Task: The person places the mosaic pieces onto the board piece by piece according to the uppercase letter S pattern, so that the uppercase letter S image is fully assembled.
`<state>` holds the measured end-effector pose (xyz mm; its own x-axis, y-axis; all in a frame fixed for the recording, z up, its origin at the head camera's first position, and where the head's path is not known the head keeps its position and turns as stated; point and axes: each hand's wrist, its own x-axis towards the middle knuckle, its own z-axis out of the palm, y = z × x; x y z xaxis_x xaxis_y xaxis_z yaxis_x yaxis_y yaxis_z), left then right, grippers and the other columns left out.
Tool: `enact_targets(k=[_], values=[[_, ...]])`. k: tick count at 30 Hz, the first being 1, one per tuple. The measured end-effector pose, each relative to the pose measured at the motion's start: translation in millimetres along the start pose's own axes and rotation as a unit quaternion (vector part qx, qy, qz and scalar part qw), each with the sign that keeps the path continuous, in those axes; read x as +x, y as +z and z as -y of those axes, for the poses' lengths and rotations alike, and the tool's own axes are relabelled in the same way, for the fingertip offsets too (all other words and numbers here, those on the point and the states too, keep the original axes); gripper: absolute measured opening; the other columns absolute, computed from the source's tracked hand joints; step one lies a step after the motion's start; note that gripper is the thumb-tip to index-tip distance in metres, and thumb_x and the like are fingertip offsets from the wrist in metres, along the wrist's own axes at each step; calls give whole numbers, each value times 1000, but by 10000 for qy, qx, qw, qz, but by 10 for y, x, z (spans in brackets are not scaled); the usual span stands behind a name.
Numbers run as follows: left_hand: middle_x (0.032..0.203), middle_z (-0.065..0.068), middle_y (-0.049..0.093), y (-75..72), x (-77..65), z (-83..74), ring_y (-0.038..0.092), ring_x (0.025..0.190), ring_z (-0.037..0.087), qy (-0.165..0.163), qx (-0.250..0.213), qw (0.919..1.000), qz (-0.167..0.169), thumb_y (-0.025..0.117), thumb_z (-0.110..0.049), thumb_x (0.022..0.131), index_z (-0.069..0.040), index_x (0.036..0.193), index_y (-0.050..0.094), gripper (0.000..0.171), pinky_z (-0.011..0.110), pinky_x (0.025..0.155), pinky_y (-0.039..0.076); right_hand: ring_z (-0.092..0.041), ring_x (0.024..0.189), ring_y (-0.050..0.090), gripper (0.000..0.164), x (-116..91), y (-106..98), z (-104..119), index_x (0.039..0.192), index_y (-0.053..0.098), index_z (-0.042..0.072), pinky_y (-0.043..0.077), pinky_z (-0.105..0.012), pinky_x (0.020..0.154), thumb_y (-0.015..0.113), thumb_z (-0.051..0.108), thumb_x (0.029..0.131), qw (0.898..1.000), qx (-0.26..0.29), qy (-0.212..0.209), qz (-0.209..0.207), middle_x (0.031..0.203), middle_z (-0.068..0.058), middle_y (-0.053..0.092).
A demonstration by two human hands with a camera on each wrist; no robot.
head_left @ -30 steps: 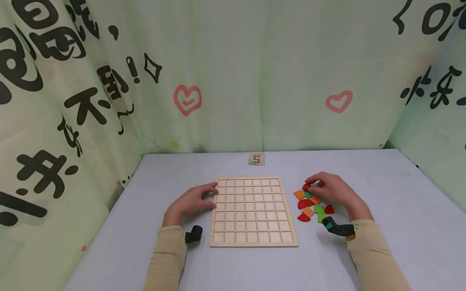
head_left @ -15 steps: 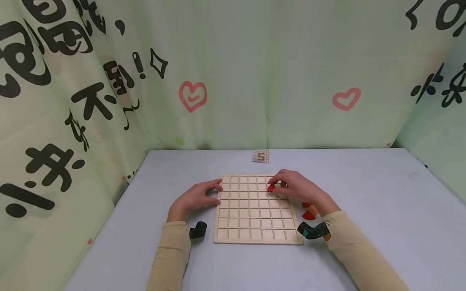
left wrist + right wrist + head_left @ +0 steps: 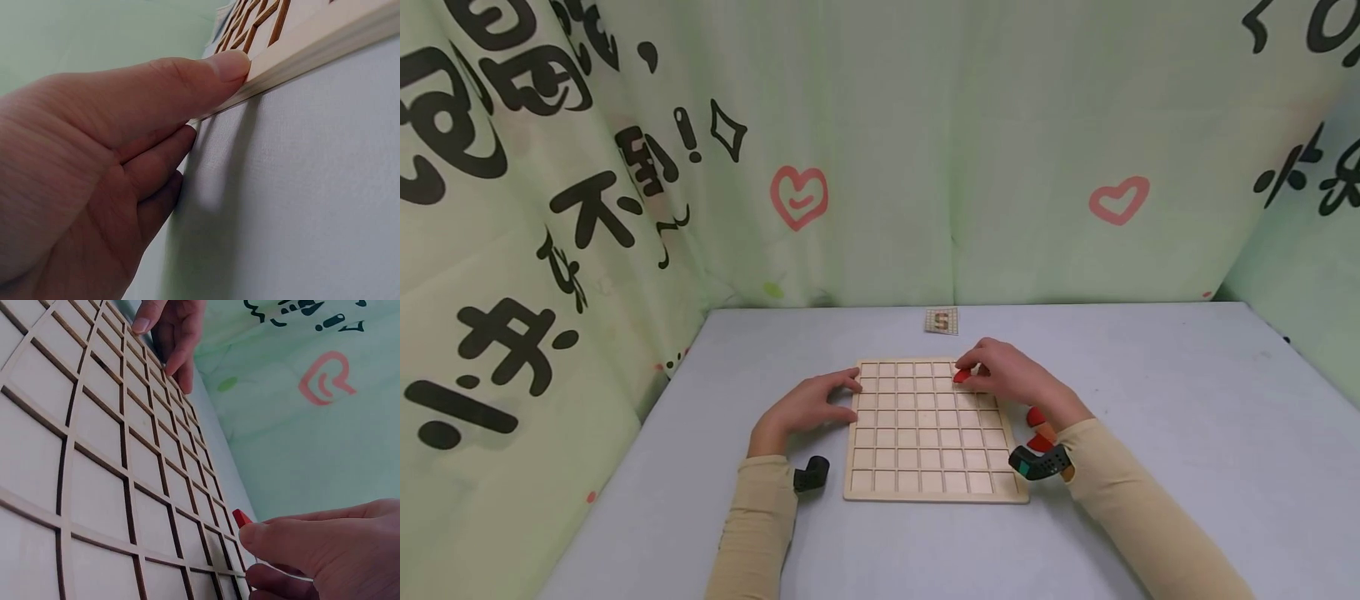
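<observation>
Bench [image 3: 1172, 375]: evenly bright, faint shadows
Left hand [image 3: 100, 156]: dim wrist view, soft-edged shadow
Board [image 3: 97, 422]: dim right wrist view, lines bowed

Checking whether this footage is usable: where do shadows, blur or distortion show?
Head view: faint, soft shadow beside the left hand; left wrist: broad, soft-edged shadow on the tabletop; right wrist: the board shows bowed grid lines, suggesting lens distortion.

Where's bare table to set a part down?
Free: table right of the right sleeve; near strip between it and the left sleeve, this side of the board; far-left corner, beyond the left hand. Crowded: the board's right edge, with red pieces, an orange piece and the right hand.
</observation>
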<state>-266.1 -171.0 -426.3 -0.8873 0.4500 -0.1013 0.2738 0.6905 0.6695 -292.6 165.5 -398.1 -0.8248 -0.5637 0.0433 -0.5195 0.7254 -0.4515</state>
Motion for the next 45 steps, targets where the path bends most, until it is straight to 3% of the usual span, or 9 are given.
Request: enact_targets(k=[11,22,31,45], values=[[158,8,43,-6,-28,-44,37,147,33,98,28,9999,-51,75,-16,87,-9,121,66,36,47,120,33,-25,95,59,27,-9,-33,-62,117,71,-4,56,-38,84,65,0,91,9997,121,-120,-187,110,-15,60],[160,3,41,27,17,12,34,150,28,-176,-141,9997,-15,77,-16,88,-12,121,66,35,46,122,31,-27,95,62,20,101,-57,38,108,74,-2,58,-40,85,66,-3,90,9959,-726,-450,314,107,-16,66],[160,3,41,21,4,-3,34,150,28,-146,-124,9998,-11,76,-16,88,-10,124,65,37,46,122,31,-22,91,60,33,143,63,38,125,66,-4,55,-36,82,68,3,92,9983,-324,-214,433,112,-15,69],[160,4,41,16,14,6,34,150,28,-154,-157,9998,-4,76,-15,88,-10,122,66,36,46,122,31,-21,91,63,19,138,98,-16,111,72,1,56,-38,83,70,6,92,9985,-219,-366,342,106,-12,69]])
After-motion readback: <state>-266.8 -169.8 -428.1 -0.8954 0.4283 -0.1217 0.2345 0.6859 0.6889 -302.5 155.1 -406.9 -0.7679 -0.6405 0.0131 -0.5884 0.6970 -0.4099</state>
